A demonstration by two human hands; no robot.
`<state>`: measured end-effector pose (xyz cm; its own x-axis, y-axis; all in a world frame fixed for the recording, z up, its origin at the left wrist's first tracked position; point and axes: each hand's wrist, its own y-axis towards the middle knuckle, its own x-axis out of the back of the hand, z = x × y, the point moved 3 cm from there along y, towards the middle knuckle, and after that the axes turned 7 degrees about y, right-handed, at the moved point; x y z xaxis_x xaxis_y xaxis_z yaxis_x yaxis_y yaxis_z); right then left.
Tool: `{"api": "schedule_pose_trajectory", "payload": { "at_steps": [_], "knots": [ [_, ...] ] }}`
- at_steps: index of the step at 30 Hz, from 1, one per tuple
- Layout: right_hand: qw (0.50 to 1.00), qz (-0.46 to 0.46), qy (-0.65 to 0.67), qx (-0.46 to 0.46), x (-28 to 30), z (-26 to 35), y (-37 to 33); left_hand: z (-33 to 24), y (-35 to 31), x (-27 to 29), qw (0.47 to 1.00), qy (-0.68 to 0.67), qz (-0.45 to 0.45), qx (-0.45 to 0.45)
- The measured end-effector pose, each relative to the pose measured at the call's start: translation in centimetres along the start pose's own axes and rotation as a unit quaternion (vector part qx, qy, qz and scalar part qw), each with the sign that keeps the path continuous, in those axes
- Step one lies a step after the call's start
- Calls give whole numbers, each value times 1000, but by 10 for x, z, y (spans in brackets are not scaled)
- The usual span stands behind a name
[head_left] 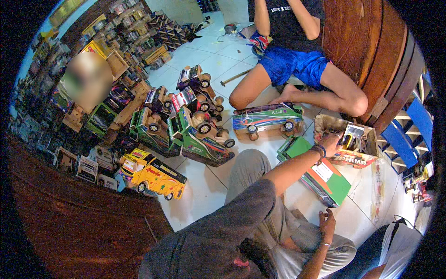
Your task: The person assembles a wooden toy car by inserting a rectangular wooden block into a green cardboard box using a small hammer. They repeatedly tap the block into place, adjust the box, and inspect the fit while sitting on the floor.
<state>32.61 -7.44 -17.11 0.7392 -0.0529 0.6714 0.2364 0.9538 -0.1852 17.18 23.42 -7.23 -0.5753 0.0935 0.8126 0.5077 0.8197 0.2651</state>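
Note:
My left hand (331, 143) reaches over the rim of an open wooden box (364, 159) with red and white lettering on its side. Its fingers dip inside and are partly hidden; whether they grip anything I cannot make out. A yellow and black object (346, 141) lies in the box close to those fingers. Beneath my left forearm a green wooden toy bus (338, 182) with an orange and white panel rests on the tiles. My right hand (327, 224) hovers by my right knee, empty, with its fingers loosely bent and apart.
A person in blue shorts (295, 65) sits opposite, behind a green toy bus (269, 120). Several toy trucks (197, 135) and a yellow toy bus (155, 174) stand to the left. A hammer (237, 77) lies farther off. Stacked toys (134, 37) fill the far left; blue panels (402, 144) stand right.

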Motion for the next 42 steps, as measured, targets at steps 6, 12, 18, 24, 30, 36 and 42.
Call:
{"api": "schedule_pose_trajectory", "payload": {
  "at_steps": [6,12,18,24,30,36,42],
  "knots": [
    [1000,-1,-17,15,-1,-1,2,-13,-13,6,999,-38,13,13],
    [999,1,-27,31,1,1,1,-22,-62,13,995,24,51,-78],
    [998,-9,-40,49,0,-4,1,-19,-138,12,978,93,-41,-182],
    [999,13,-27,41,0,-4,1,-21,-134,10,970,170,-39,-172],
    [999,16,-7,36,6,7,-2,-27,-140,5,991,100,-25,-85],
    [997,-19,12,74,11,-13,6,-21,-227,83,987,-99,-59,-110],
    [987,-34,160,-2,61,-51,50,41,-361,232,948,-70,-274,148]
  ]
}}
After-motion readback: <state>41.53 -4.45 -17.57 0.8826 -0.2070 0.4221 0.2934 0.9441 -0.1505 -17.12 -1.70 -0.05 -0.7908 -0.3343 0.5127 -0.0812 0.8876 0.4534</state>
